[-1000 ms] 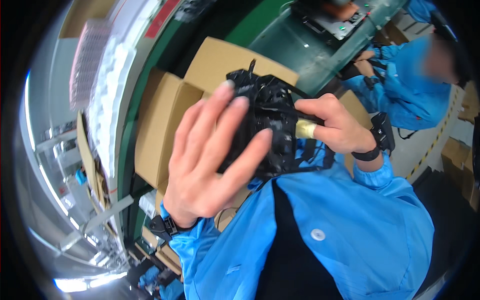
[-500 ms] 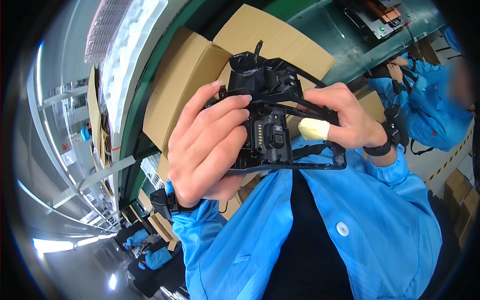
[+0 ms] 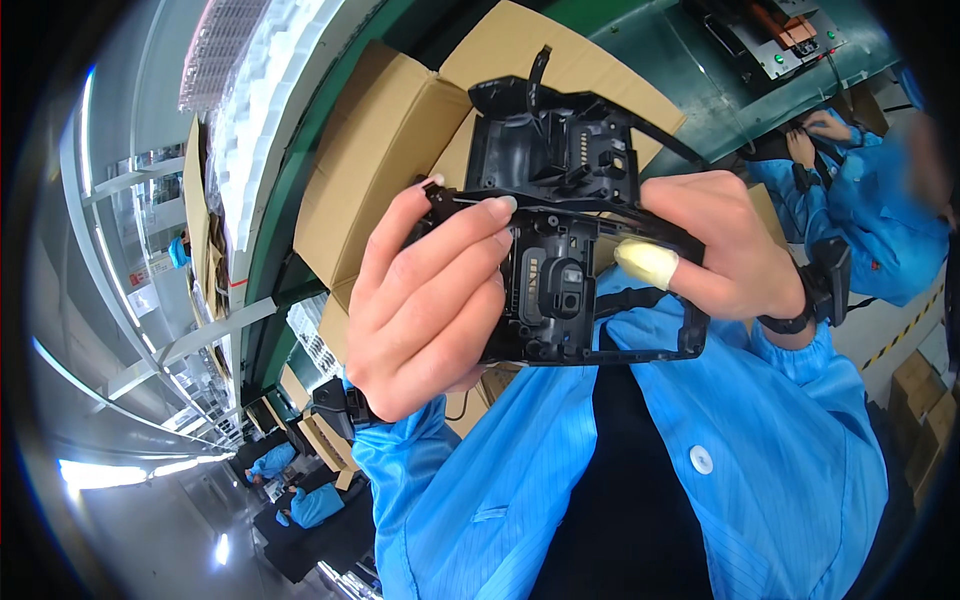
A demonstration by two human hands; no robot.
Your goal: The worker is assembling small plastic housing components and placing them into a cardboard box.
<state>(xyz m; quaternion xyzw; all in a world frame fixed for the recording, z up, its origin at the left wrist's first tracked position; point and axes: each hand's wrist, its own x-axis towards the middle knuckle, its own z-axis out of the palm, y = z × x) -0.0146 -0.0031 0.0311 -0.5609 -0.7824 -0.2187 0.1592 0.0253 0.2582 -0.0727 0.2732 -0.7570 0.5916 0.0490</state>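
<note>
Two black plastic device housings are held one beyond the other in front of my chest. The nearer housing (image 3: 572,335) shows a row of metal contacts and a raised square part, with an open frame on its right side. Behind it, tilted upward, the farther housing (image 3: 510,150) has a similar contact row and a strap-like tab on top. My left hand (image 3: 430,310) wraps round the left side of the nearer housing, fingertips at the seam between the two. My right hand (image 3: 735,250), its thumb in a pale yellow cover, pinches the frames' right side.
An open cardboard box (image 3: 370,170) stands just beyond the housings. A green bench (image 3: 690,75) at the back right carries a device with green lights (image 3: 780,55). A co-worker in a blue jacket (image 3: 875,215) sits at the right. Clear plastic trays (image 3: 245,110) are stacked at the left.
Both housings and my hands have shifted slightly right in the picture. The farther housing now stands higher and shows more of its inner face; both hands keep their hold.
</note>
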